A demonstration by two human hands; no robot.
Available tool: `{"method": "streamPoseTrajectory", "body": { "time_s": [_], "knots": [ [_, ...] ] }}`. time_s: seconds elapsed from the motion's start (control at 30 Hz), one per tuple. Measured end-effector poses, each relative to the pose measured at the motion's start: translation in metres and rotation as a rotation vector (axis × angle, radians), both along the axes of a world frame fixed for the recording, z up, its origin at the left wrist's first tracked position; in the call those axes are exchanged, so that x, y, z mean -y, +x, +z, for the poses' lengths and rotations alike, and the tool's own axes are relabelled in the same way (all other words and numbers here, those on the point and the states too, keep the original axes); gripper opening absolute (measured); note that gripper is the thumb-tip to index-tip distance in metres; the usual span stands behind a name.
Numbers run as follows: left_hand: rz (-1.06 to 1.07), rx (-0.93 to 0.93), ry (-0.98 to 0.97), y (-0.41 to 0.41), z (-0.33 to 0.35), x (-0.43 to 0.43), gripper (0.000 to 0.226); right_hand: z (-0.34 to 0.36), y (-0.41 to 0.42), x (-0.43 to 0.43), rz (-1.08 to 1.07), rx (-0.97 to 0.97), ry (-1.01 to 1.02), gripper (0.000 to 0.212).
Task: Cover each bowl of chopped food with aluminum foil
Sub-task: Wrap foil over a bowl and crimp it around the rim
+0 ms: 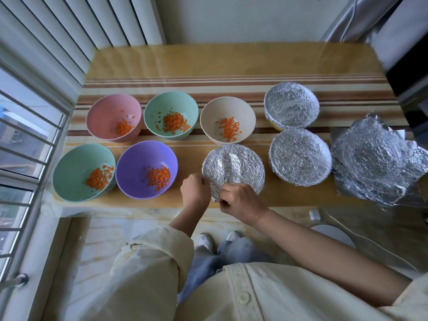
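Bowls on striped table by window

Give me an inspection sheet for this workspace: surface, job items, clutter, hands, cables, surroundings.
Surface: yellow striped tabletop, bowls in two rows.
Job's things: five uncovered bowls of chopped orange food: pink bowl, back green bowl, beige bowl, front green bowl, purple bowl. Foil-covered: back foil-covered bowl, middle foil-covered bowl, front foil-covered bowl. Crumpled aluminium foil sheets at right.
Clutter: nothing seen.
Hands: left hand and right hand pinch foil at the front foil-covered bowl's near rim.
Cables: what looks like a thin white cable on the floor.
Surroundings: barred window left; white slatted panel behind.
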State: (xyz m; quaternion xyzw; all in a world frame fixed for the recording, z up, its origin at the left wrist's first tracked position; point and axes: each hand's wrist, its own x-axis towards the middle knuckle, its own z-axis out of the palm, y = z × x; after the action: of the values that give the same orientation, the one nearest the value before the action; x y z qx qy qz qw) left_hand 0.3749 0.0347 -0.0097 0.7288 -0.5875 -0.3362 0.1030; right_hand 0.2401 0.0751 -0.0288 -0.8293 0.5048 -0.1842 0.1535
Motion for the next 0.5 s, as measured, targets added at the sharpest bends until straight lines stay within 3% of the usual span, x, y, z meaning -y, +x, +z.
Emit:
{"method": "streamPoseTrajectory", "body": {
  "time_s": [0.2, 0.33, 0.5],
  "knots": [
    [0.113, -0.031, 0.056, -0.004, 0.005, -0.017, 0.051, 0.004, 0.005, 0.002, -0.025, 0.023, 0.001, 0.023],
    [0.134, -0.044, 0.112, -0.008, -0.001, -0.029, 0.040, 0.005, 0.008, 0.002, -0.014, 0.016, 0.014, 0.033],
    [0.112, -0.088, 0.132, -0.006, 0.000, -0.021, 0.040, 0.005, 0.007, 0.006, -0.032, 0.034, 0.027, 0.030]
  ]
}}
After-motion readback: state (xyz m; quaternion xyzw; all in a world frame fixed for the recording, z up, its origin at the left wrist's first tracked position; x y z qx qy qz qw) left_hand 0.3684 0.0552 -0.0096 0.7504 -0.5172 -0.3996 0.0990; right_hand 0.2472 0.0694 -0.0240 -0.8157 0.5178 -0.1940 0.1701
